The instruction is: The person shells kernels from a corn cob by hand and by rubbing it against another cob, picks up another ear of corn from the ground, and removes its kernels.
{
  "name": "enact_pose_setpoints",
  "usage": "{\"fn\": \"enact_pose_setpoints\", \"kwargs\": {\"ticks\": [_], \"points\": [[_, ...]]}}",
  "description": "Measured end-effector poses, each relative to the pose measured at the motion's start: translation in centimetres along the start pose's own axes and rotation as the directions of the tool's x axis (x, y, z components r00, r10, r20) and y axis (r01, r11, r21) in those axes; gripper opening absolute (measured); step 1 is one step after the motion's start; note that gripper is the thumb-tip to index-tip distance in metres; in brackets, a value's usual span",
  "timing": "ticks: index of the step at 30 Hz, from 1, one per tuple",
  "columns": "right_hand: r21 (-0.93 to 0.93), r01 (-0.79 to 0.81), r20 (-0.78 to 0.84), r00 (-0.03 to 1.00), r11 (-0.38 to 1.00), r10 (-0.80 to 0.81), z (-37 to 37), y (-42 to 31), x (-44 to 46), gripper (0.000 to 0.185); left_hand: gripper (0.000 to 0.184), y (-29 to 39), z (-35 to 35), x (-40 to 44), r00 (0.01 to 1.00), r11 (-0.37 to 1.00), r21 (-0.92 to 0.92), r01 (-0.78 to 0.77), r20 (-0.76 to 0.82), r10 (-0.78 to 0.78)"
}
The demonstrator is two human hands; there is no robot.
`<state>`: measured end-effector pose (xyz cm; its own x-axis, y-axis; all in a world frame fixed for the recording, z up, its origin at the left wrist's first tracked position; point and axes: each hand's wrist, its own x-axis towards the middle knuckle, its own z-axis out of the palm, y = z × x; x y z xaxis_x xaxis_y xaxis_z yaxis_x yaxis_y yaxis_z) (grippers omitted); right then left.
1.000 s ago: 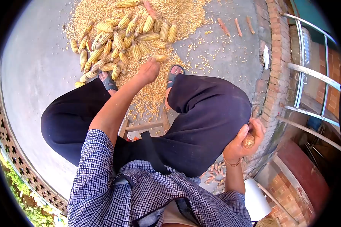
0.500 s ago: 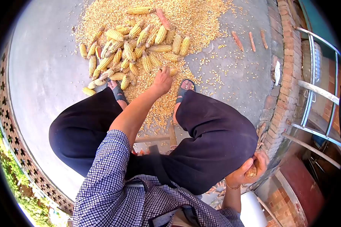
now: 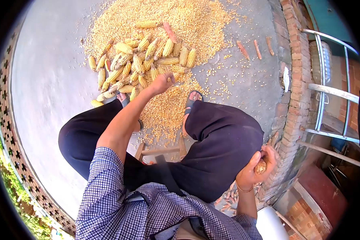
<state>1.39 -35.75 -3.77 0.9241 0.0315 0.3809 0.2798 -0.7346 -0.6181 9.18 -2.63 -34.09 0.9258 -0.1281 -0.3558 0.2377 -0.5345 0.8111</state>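
Note:
My left hand (image 3: 162,83) is closed at the near right edge of a heap of yellow corn ears (image 3: 138,66). Its fingers are round an ear of corn, mostly hidden by them. Loose kernels (image 3: 164,112) lie below that hand, between my sandalled feet. Out to the right, beside my knee, my right hand (image 3: 261,166) is wrapped round a corn cob (image 3: 261,167), whose rounded end shows between thumb and fingers.
A wide spread of kernels (image 3: 196,24) lies behind the ears. Several reddish bare cobs (image 3: 243,50) are at the right, with more (image 3: 230,198) beside my right thigh. A wooden stool (image 3: 161,151) stands between my legs. A brick edge (image 3: 298,80) and metal frame (image 3: 334,91) border the right.
My left hand has drawn slightly back from the heap, and the ear at its fingertips has left its place on the kernels. My right hand keeps its cob by the knee. The view has shifted.

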Motion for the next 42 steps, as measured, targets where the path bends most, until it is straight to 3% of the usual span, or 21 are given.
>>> {"fn": "enact_pose_setpoints", "kwargs": {"ticks": [1, 4, 8, 10, 12, 13, 14, 18, 24, 25, 27, 28, 29, 31, 35, 38, 42], "points": [[-0.025, 0.036, 0.021, 0.999, 0.999, -0.036, -0.1, 0.3, 0.2, 0.029, 0.013, 3.2, -3.3, -0.1, 0.98, 0.972, -0.165, 0.165, 0.141, -0.142], [0.014, 0.033, 0.007, 0.999, 0.999, -0.033, 0.0, 0.1, 0.1, 0.031, 0.016, 8.1, -9.7, -0.7, 0.996, 0.847, -0.53, 0.032, 0.088, 0.017], [-0.002, -0.02, 0.07, 0.997, 1.0, 0.021, -0.5, -1.3, 2.8, 0.036, 0.029, 16.3, -17.8, -5.1, 0.987, 0.809, -0.566, -0.159, -0.109, 0.118], [0.047, 0.011, -0.002, 1.0, 0.999, -0.011, 0.1, -1.9, 4.9, 0.039, 0.035, 20.2, -20.1, -8.0, 0.97, 0.748, -0.622, -0.231, -0.204, 0.131], [0.144, 0.04, -0.055, 0.998, 0.989, -0.032, 0.5, -4.3, 7.8, 0.04, 0.051, 23.1, -21.4, -11.4, 0.927, 0.661, -0.651, -0.374, -0.292, 0.237], [0.051, 0.176, -0.071, 0.982, 0.983, -0.172, 0.6, -5.6, 9.4, 0.038, 0.056, 24.2, -21.7, -13.0, 0.905, 0.615, -0.665, -0.424, -0.334, 0.263], [0.202, 0.156, -0.022, 0.988, 0.967, -0.155, 1.2, -6.9, 10.7, 0.038, 0.061, 24.9, -21.9, -14.5, 0.883, 0.567, -0.677, -0.468, -0.373, 0.284], [0.655, 0.001, 0.179, 0.971, 0.756, -0.156, 4.6, -13.3, 14.4, 0.04, 0.065, 25.9, -21.4, -18.6, 0.853, 0.372, -0.768, -0.522, -0.458, 0.251], [0.663, -0.235, 0.345, 0.938, 0.711, -0.012, 11.2, -16.8, 15.7, 0.05, 0.057, 25.6, -21.1, -20.0, 0.811, 0.226, -0.787, -0.574, -0.51, 0.286], [0.68, -0.145, 0.271, 0.961, 0.719, -0.063, 13.1, -15.9, 15.2, 0.045, 0.057, 25.4, -21.0, -19.9, 0.811, 0.192, -0.8, -0.568, -0.504, 0.298], [0.653, -0.249, 0.404, 0.914, 0.715, -0.05, 15.5, -14.4, 14.5, 0.038, 0.056, 24.8, -21.1, -19.7, 0.813, 0.13, -0.825, -0.549, -0.492, 0.31], [0.633, -0.305, 0.47, 0.882, 0.711, -0.04, 16.1, -13.9, 13.8, 0.035, 0.054, 24.4, -20.9, -19.8, 0.819, 0.118, -0.839, -0.532, -0.474, 0.323], [0.658, -0.446, 0.575, 0.818, 0.607, -0.022, 16.2, -13.6, 13.5, 0.027, 0.052, 24.2, -20.9, -19.9, 0.818, 0.103, -0.848, -0.52, -0.46, 0.345], [0.696, -0.449, 0.557, 0.83, 0.56, -0.027, 16.8, -14.3, 13.0, 0.027, 0.047, 24.6, -21.0, -19.7, 0.803, 0.083, -0.845, -0.528, -0.466, 0.371], [0.707, -0.534, 0.614, 0.788, 0.464, -0.029, 16.4, -15.8, 12.3, 0.023, 0.051, 24.5, -20.6, -19.6, 0.815, 0.153, -0.804, -0.574, -0.545, 0.196], [0.754, -0.483, 0.591, 0.794, 0.446, -0.139, 16.1, -16.1, 12.3, 0.023, 0.047, 23.6, -20.7, -19.4, 0.8, 0.2, -0.774, -0.6, -0.582, 0.147], [0.751, -0.53, 0.628, 0.758, 0.393, -0.177, 15.7, -16.2, 12.3, 0.025, 0.041, 23.2, -20.7, -19.5, 0.785, 0.211, -0.758, -0.617, -0.61, 0.105]]}}
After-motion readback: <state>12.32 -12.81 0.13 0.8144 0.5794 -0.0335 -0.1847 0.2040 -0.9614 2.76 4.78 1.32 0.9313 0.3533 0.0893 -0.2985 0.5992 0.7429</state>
